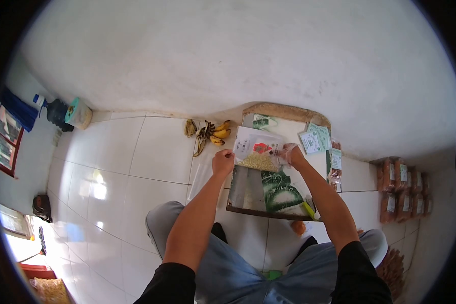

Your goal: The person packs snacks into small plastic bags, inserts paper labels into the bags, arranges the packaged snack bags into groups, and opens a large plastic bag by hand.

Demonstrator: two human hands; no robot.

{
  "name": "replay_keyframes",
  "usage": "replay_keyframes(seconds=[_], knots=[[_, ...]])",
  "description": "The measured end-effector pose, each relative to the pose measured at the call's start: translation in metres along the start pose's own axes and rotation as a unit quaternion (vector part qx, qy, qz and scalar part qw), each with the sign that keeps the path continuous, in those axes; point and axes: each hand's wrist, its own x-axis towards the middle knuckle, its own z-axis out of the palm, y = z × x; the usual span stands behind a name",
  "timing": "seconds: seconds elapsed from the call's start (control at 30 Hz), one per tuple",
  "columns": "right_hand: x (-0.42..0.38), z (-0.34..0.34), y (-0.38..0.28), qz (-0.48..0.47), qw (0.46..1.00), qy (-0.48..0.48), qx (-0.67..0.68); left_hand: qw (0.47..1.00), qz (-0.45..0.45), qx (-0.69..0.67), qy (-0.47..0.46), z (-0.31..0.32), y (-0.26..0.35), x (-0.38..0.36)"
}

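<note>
A printed plastic bag [261, 158] with a red mark and pale, noodle-like contents lies over the low table [244, 195]. My left hand [223, 162] is closed in a pinch at the bag's left edge. On the other side, my right hand [292, 154] grips clear plastic at the bag's right end; its fingertips are partly hidden by the film. Under the bag, the tabletop carries a green and white printed sheet [281, 195]. A yellow-handled tool [308, 210] rests near the table's front right corner, partly behind my right forearm.
Bananas [221, 133] lie on the floor left of the table. Green and white labels [316, 138] sit at its back right, beside a reddish-brown pack [335, 172]. Several similar packs [403, 190] are stacked farther right. A wall [238, 55] rises behind.
</note>
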Motion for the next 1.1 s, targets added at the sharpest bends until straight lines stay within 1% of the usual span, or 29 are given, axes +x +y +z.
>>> replay_keyframes(seconds=[0.07,0.1,0.17,0.2,0.23,0.3,0.33,0.4,0.47,0.5,0.53,0.57,0.6,0.67,0.7,0.77,0.8,0.87,0.9,0.97,1.0,1.03,1.07,1.1], knots=[[0.006,0.003,-0.001,-0.055,0.990,0.018,-0.129,1.000,-0.001,-0.013,0.003,0.000,-0.001,0.000],[0.004,0.002,-0.004,-0.054,0.990,0.018,-0.127,1.000,-0.001,-0.011,0.003,0.000,-0.001,0.000],[0.000,0.000,-0.004,-0.012,1.000,0.016,-0.013,1.000,-0.008,-0.004,0.012,-0.001,0.001,-0.001],[0.004,0.000,0.002,-0.011,1.000,0.017,-0.011,1.000,-0.008,-0.002,0.011,-0.001,0.002,-0.001],[0.006,0.000,0.007,-0.056,0.998,0.006,-0.017,1.000,-0.009,-0.003,0.013,-0.002,0.003,-0.001],[0.011,0.002,0.019,-0.101,0.995,-0.003,-0.023,1.000,-0.009,-0.002,0.016,-0.001,0.004,0.000],[0.012,0.003,0.026,-0.137,0.990,0.008,-0.021,1.000,-0.014,0.000,0.019,-0.001,0.004,0.000],[0.001,0.000,0.019,-0.173,0.985,0.020,-0.019,1.000,-0.017,0.003,0.022,0.002,0.001,0.003],[-0.012,-0.005,0.011,-0.111,0.994,-0.014,0.001,0.998,-0.047,-0.027,0.008,0.005,-0.003,0.007],[-0.015,-0.004,0.012,-0.110,0.994,-0.013,0.002,0.999,-0.047,-0.027,0.007,0.006,-0.005,0.008],[-0.019,-0.004,0.012,-0.084,0.973,-0.013,0.215,0.998,-0.052,-0.034,0.005,0.007,-0.007,0.009],[-0.021,-0.005,0.011,-0.069,0.945,-0.015,0.318,0.998,-0.056,-0.041,0.002,0.007,-0.008,0.009],[-0.023,-0.006,0.011,-0.054,0.906,-0.013,0.419,0.998,-0.056,-0.040,0.002,0.008,-0.008,0.010],[-0.028,-0.013,0.008,-0.057,0.869,-0.072,0.487,0.997,-0.065,-0.037,0.001,0.008,-0.008,0.010],[-0.034,-0.017,-0.001,-0.058,0.868,-0.072,0.487,0.997,-0.064,-0.036,0.001,0.007,-0.008,0.010],[-0.045,-0.022,-0.015,0.024,0.861,-0.055,0.504,0.997,-0.069,-0.040,-0.006,0.006,-0.009,0.010],[-0.036,-0.019,-0.004,0.024,0.862,-0.055,0.504,0.997,-0.069,-0.040,-0.006,0.007,-0.011,0.011],[-0.015,-0.013,0.021,-0.004,0.861,-0.122,0.493,0.997,-0.070,-0.043,-0.005,0.009,-0.015,0.013],[-0.015,-0.010,0.028,-0.003,0.861,-0.123,0.493,0.997,-0.071,-0.042,-0.005,0.009,-0.014,0.013],[-0.021,-0.004,0.038,-0.095,0.778,-0.074,0.616,0.996,-0.076,-0.050,-0.003,0.009,-0.014,0.012],[-0.025,-0.008,0.026,-0.095,0.778,-0.075,0.616,0.996,-0.077,-0.050,-0.003,0.010,-0.016,0.013],[-0.028,-0.013,0.014,-0.044,0.844,-0.041,0.533,0.995,-0.078,-0.055,0.000,0.011,-0.017,0.014],[-0.029,-0.017,0.006,0.008,0.897,-0.006,0.442,0.995,-0.078,-0.059,0.002,0.012,-0.018,0.015],[-0.029,-0.018,0.004,0.007,0.897,-0.006,0.442,0.995,-0.079,-0.060,0.002,0.013,-0.019,0.015]])
